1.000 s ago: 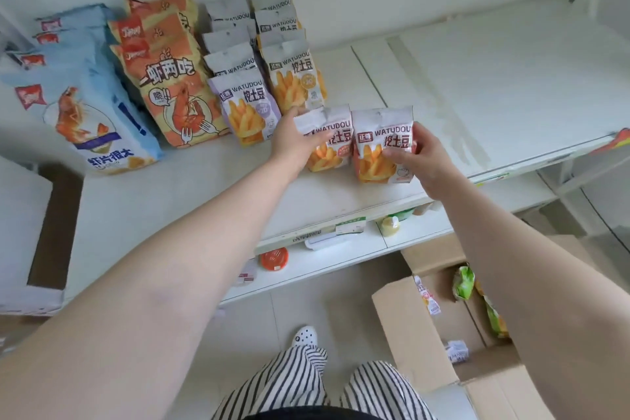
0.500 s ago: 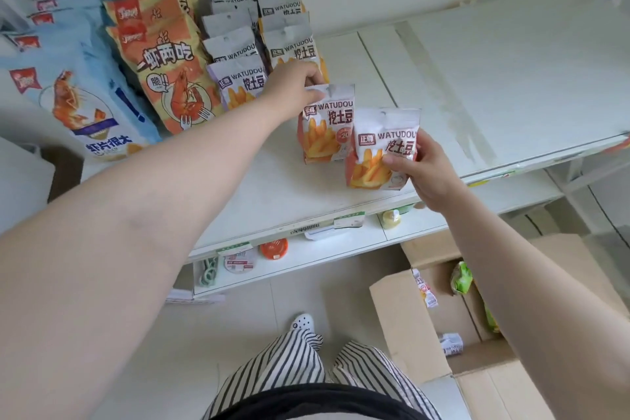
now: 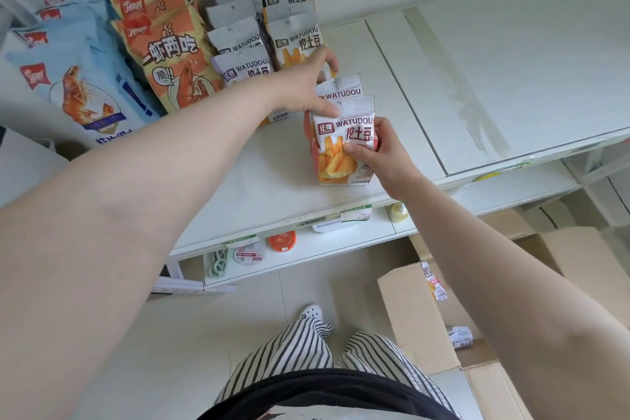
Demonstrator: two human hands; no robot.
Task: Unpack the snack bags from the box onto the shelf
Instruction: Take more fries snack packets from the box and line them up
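Two orange-and-white WATUDOU fry bags stand one behind the other on the white shelf [image 3: 443, 85]. My right hand [image 3: 378, 150] grips the front bag [image 3: 337, 150] by its right side. My left hand [image 3: 306, 85] pinches the top of the back bag [image 3: 341, 90], thumb on its front. The open cardboard box [image 3: 416, 320] sits on the floor at lower right with a few small bags [image 3: 460, 337] inside.
Rows of purple and yellow WATUDOU bags [image 3: 245, 41], orange shrimp-chip bags [image 3: 170, 48] and blue shrimp-chip bags [image 3: 78, 78] fill the shelf's left. A lower shelf [image 3: 306, 249] holds small items. My striped trousers and a shoe show below.
Both hands have brought the two bags, earlier side by side, into a line: the left bag moved back and the right bag slid left in front of it.
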